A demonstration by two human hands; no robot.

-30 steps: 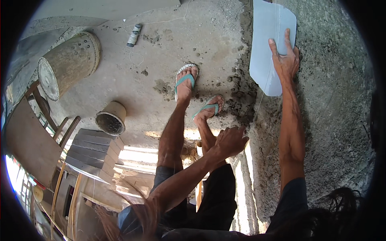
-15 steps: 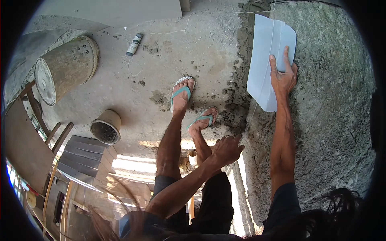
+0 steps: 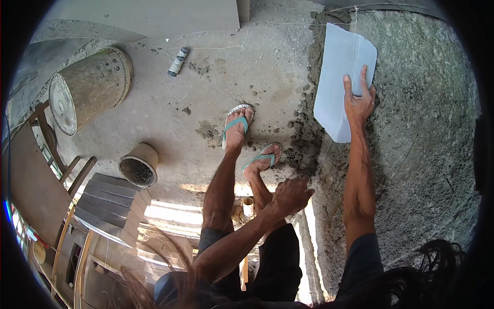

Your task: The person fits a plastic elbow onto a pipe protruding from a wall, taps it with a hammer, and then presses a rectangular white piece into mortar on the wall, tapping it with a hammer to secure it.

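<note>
In the head view, a pale board (image 3: 337,90) with cut corners is seen lying along the border between a dark strip of wet mortar (image 3: 303,144) and a rough concrete surface (image 3: 411,113), and by this board everything else can be placed. Its right edge is grasped by the right hand (image 3: 358,105), with thumb and forefinger stretched over its upper face and the remaining fingers partly hidden at the edge. A thin string (image 3: 355,26) is drawn lengthwise over the board; beyond its far end the string is knotted, and from its near end it is led toward the left hand (image 3: 292,195). That hand is held below and to the left of the board, clear of it, with the fingers bent inward; whether the string is pinched between them cannot be told. To the left of the board, two feet are planted in sandals with green straps (image 3: 236,123), the nearer one beside the mortar. Farther left, level with the board's upper part, a wound spool (image 3: 178,62) is seen, trailed by loose loops of line. Well apart on the same side, a large bucket (image 3: 95,87) is laid over, and lower down a smaller bucket (image 3: 146,153) is seen, its dark mouth turned away from the board. Below that, a stack of grey slabs (image 3: 108,201) is partly lit.
</note>
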